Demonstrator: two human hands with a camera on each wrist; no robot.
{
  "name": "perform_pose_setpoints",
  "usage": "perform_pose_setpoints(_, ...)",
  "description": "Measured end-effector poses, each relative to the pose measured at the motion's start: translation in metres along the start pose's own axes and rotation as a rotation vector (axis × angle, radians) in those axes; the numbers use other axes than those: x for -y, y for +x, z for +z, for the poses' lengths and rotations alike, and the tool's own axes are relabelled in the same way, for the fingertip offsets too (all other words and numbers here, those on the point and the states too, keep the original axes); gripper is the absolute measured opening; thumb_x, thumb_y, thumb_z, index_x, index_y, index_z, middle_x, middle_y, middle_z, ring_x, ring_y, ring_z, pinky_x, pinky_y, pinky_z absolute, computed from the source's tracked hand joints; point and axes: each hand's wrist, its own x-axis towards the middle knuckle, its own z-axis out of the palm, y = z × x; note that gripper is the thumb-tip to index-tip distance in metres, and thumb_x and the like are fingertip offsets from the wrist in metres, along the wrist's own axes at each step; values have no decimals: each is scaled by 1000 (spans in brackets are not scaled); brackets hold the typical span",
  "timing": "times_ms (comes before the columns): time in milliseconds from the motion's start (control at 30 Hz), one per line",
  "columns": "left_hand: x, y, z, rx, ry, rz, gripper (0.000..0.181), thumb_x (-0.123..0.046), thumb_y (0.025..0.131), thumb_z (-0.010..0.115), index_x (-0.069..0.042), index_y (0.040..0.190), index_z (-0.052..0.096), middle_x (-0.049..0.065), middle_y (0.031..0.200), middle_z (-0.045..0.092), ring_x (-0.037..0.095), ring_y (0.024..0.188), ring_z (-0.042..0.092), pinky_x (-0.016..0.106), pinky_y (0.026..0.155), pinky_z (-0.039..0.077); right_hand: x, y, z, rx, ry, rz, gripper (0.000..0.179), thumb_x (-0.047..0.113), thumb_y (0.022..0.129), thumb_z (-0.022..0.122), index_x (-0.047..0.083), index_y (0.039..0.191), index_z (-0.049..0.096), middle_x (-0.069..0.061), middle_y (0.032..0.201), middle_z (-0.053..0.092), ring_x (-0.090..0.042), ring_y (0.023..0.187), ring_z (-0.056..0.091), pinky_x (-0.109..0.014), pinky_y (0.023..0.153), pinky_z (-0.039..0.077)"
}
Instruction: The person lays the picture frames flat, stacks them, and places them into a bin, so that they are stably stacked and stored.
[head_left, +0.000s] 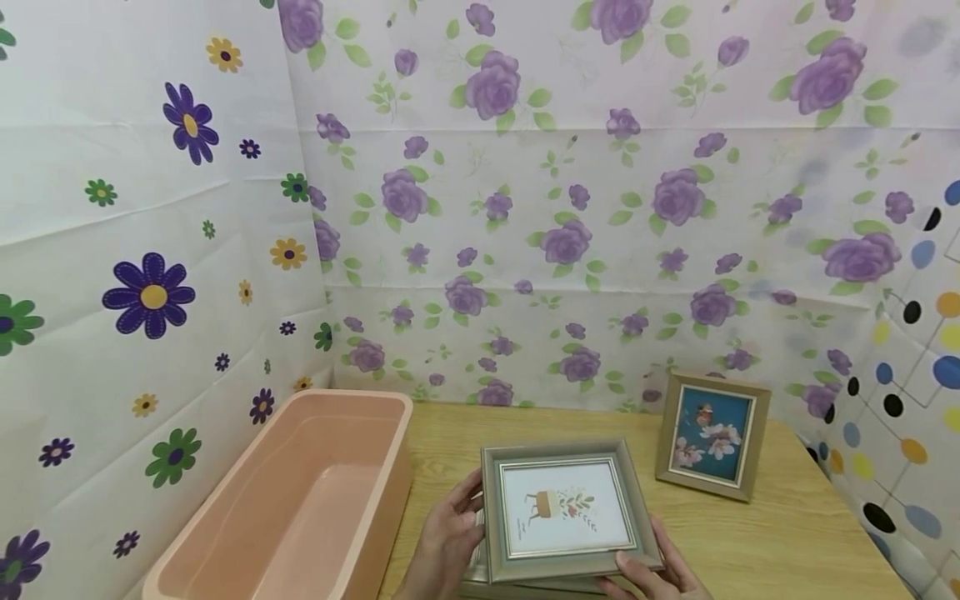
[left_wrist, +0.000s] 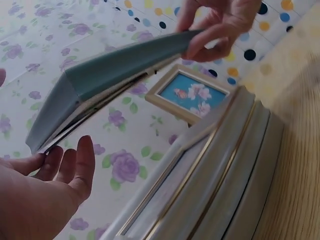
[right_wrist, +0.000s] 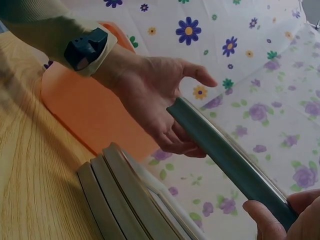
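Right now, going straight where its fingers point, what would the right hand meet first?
The plant-print picture frame, which the right hand pinches; beyond it, depth is hard to judge.

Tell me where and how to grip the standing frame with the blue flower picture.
Take the standing frame by its right border, coming from its right with the right hand once free: thumb in front, fingers behind. It stands up on the table, so that side looks exposed, and the border seems broad enough to pinch.
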Motion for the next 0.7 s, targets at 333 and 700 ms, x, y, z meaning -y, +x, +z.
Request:
perform_pose_setpoints(333, 2, -15, 9, -50, 590, 51, 123, -21, 84, 94, -1, 174, 13, 33, 167, 32, -2, 137, 45, 25, 104, 53, -6, 4, -3, 2, -65, -24, 110, 18, 89, 91, 29, 176, 24, -1, 110, 82, -39, 103, 82, -52, 93, 67)
perform_pose_setpoints(700, 8, -17, 1, -88, 778, 21, 131, -15, 74, 98, 2, 173, 14, 33, 166, 33, 1, 126, 47, 26, 99, 51, 0, 4, 8, -33, -317, -74, 106, 11, 83, 94, 6, 168, 31, -23, 136, 56, -28, 93, 78, -49, 84, 69)
